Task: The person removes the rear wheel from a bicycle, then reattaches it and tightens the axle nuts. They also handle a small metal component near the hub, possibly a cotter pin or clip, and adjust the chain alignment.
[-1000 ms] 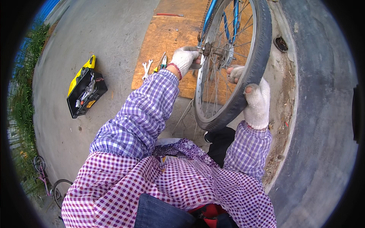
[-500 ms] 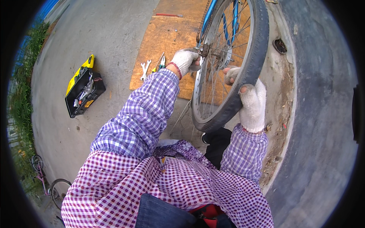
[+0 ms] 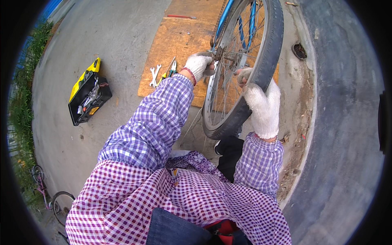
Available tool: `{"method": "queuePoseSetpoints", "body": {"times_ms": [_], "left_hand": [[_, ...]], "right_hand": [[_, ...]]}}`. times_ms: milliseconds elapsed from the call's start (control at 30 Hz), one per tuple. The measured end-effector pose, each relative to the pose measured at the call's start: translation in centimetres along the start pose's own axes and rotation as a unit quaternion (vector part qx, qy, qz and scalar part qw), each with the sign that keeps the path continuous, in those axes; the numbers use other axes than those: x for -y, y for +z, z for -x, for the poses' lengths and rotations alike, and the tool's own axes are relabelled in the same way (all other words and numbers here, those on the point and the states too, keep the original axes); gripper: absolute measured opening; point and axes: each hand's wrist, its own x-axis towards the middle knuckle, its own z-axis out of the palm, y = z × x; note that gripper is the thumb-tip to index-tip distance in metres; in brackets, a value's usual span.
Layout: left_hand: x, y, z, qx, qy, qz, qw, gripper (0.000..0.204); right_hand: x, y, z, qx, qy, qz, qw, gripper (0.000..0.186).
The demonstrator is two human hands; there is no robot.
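Note:
My left hand (image 3: 198,65), in a white fingerless glove, has its fingers curled at the axle end beside the wheel hub (image 3: 222,56); what they hold is hidden. My right hand (image 3: 258,98), gloved alike, grips the tyre and rim of the upright bicycle wheel (image 3: 274,32) at the lower right, with its fingertips among the spokes. The wheel is in a blue frame (image 3: 223,16) with a chain. Two silver wrenches (image 3: 154,75), pliers (image 3: 173,67) and a yellow-handled tool (image 3: 164,76) lie left of my left hand on a wooden board (image 3: 163,41).
An open black-and-yellow toolbox (image 3: 81,106) sits on the concrete at left. A red-handled tool (image 3: 178,16) lies on the board. A dark round object (image 3: 299,51) lies by the curb at right. Bicycles (image 3: 61,206) and plants (image 3: 24,90) are at the far left.
The wheel has shifted slightly left. My right hand has moved left with it, and its thumb now lies further over the tyre. My left hand stays at the hub.

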Motion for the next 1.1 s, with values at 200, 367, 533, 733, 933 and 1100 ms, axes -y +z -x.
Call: {"method": "queuePoseSetpoints", "body": {"times_ms": [200, 367, 533, 733, 933, 1100], "left_hand": [[-1.8, -3.1, 3.2, 0.003, 0.008, 0.066, 0.998, 0.01], [-1.6, -2.7, 2.4, -0.019, 0.01, 0.054, 0.998, 0.011], [-1.2, -1.9, 2.1, -0.026, -0.004, 0.047, 0.999, 0.012], [-1.6, -2.0, 3.2, -0.009, 0.031, 0.026, 0.999, 0.016], [-0.9, -2.1, 3.1, -0.014, 0.028, 0.01, 0.999, 0.02], [0.5, -1.6, 2.1, -0.006, 0.026, 0.006, 1.0, 0.025]], "right_hand": [[3.6, 4.1, 2.3, -0.015, 0.002, -0.014, 1.0, 0.033], [2.9, 3.5, 1.9, -0.016, -0.008, 0.005, 1.0, 0.033], [2.4, 2.8, 2.1, -0.007, -0.006, -0.003, 1.0, 0.03], [3.6, 2.9, 3.0, -0.014, -0.009, 0.017, 1.0, 0.029], [3.0, 2.9, 3.4, -0.016, 0.042, 0.015, 0.999, 0.032], [0.4, 1.8, 2.5, -0.023, 0.016, 0.005, 1.0, 0.036]]}}
